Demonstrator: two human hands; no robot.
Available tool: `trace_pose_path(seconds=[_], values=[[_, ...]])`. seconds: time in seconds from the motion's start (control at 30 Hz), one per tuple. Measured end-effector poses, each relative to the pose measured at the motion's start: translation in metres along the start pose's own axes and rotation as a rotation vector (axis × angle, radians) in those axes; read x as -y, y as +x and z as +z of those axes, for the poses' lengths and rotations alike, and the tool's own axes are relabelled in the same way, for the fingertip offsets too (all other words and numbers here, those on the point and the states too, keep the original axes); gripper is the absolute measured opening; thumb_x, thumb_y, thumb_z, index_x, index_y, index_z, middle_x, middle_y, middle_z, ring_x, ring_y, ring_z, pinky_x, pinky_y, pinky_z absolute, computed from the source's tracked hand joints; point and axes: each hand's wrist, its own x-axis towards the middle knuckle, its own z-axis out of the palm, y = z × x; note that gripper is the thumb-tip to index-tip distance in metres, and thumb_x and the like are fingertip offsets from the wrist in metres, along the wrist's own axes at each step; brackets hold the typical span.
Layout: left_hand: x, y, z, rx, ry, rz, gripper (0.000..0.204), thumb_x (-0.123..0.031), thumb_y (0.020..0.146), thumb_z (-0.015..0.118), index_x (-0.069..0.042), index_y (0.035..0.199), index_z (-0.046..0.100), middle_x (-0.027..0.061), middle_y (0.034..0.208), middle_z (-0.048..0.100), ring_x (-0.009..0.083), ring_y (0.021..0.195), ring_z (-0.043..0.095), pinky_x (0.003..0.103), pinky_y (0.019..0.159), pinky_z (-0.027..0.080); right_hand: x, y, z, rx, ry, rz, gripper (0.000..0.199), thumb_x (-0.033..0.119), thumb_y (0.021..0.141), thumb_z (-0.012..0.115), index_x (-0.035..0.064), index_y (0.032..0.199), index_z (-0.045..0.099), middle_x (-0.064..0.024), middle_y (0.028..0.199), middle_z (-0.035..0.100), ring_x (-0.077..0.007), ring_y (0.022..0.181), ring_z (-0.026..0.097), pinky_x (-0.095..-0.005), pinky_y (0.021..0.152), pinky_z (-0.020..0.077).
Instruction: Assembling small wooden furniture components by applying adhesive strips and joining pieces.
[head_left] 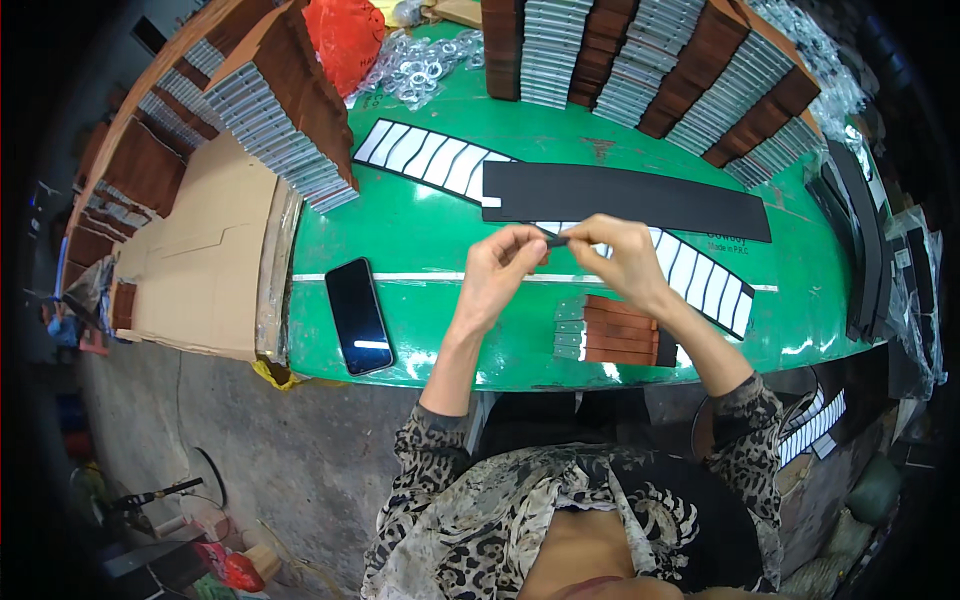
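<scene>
Over the green table point(440, 330) my two hands meet, fingertips pinched close together. Between them is a small dark piece point(557, 241), too small to name. My left hand point(500, 268) is closed on its left end, and my right hand point(622, 255) pinches the other end. Just beyond them lies a flat black strip point(620, 195). It rests across a black-edged strip of white segments point(432, 160), whose middle is partly hidden by the black strip and my hands. Below my right hand sits a small stack of brown pieces with silvery ends point(610, 332).
A black phone point(360, 315) lies at the left. Tall stacks of brown and silvery pieces point(285, 100) stand back left, with more stacks point(660, 75) at the back. A red bag point(343, 40), bagged rings point(420, 68), cardboard point(200, 260) and dark strips point(865, 240) surround the work area.
</scene>
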Motion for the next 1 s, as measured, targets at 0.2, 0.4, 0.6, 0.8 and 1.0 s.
trace_pose_path(seconds=[0.2,0.4,0.6,0.8,1.0], values=[[-0.001,-0.056,0.024,0.078,0.036,-0.035,0.011,-0.007,0.083,0.062,0.000,0.091,0.063,0.0039,0.082,0.064,0.0079,0.071,0.056,0.021,0.064,0.044,0.004,-0.070,-0.016,-0.027,-0.179,-0.463,0.019,0.003,0.074,0.065,0.0032,0.093,0.065,-0.0106,0.086,0.064,-0.0254,0.074,0.063,-0.0333,0.063,0.0522],[-0.007,-0.095,0.053,0.243,0.453,0.278,0.018,0.001,0.068,0.069,0.002,0.085,0.063,0.0062,0.079,0.064,0.0126,0.068,0.058,0.025,0.062,0.047,0.006,-0.121,-0.043,0.155,-0.060,-0.418,0.025,0.015,0.074,0.070,0.0055,0.098,0.065,-0.0082,0.094,0.065,-0.0246,0.087,0.061,-0.0336,0.071,0.0513],[0.006,-0.136,0.079,0.329,0.637,0.516,0.024,0.005,0.062,0.071,0.000,0.084,0.062,0.0098,0.081,0.064,0.0211,0.071,0.062,0.030,0.064,0.050,0.011,-0.178,-0.033,0.148,-0.086,-0.325,0.025,0.016,0.073,0.070,0.0032,0.094,0.064,-0.0064,0.086,0.061,-0.0238,0.078,0.059,-0.0346,0.066,0.0493],[0.024,-0.143,0.094,0.356,0.706,0.566,0.026,0.005,0.062,0.071,0.001,0.085,0.061,0.0105,0.081,0.064,0.0246,0.071,0.062,0.031,0.063,0.050,0.001,-0.216,-0.024,0.073,-0.050,-0.175,0.027,0.013,0.071,0.071,0.0025,0.095,0.064,-0.0072,0.086,0.061,-0.0239,0.078,0.058,-0.0330,0.066,0.0497],[0.030,-0.155,0.091,0.338,0.681,0.545,0.033,-0.001,0.064,0.076,0.002,0.093,0.061,0.0117,0.085,0.065,0.0248,0.073,0.062,0.031,0.064,0.050,0.008,-0.224,-0.015,-0.025,-0.058,-0.160,0.026,0.007,0.068,0.072,0.0020,0.092,0.064,-0.0085,0.088,0.062,-0.0242,0.079,0.059,-0.0326,0.067,0.0510]])
